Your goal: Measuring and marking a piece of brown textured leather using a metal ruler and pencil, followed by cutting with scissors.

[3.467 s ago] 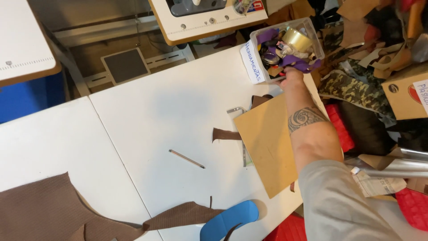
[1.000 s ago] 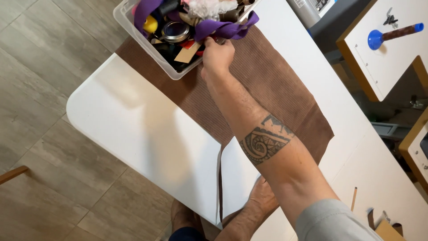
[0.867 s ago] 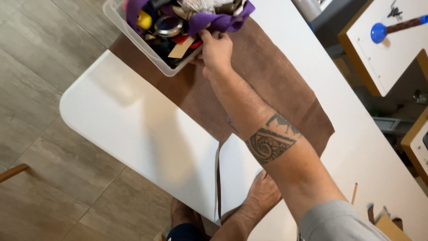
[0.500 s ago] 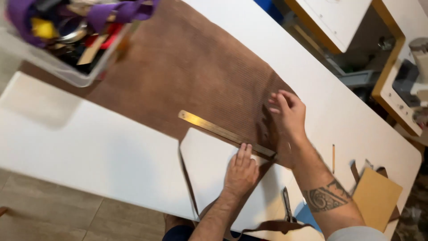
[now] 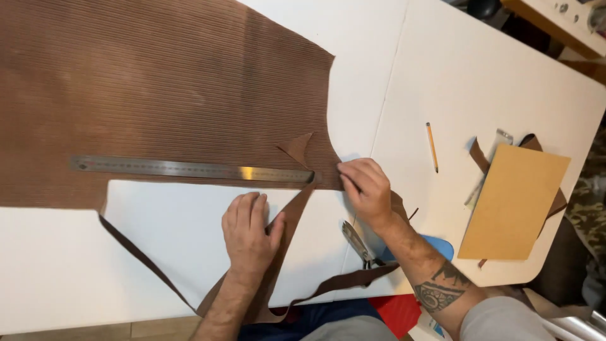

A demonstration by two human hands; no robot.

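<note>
On white table, left hand (image 5: 249, 230) flat, spread on leather strip (image 5: 287, 221), right hand (image 5: 366, 189) fingers pressed on brown leather (image 5: 158, 88) beside steel ruler (image 5: 189, 168)

The leather sheet (image 5: 164, 82) is brown with fine ribbed lines. The steel ruler (image 5: 189, 168) is silver-grey, the table (image 5: 480, 82) white. The pencil (image 5: 432, 147) is orange-yellow, the cardboard piece (image 5: 514, 202) tan. The right forearm's tattoo (image 5: 442, 292) is a black banded pattern.
</note>
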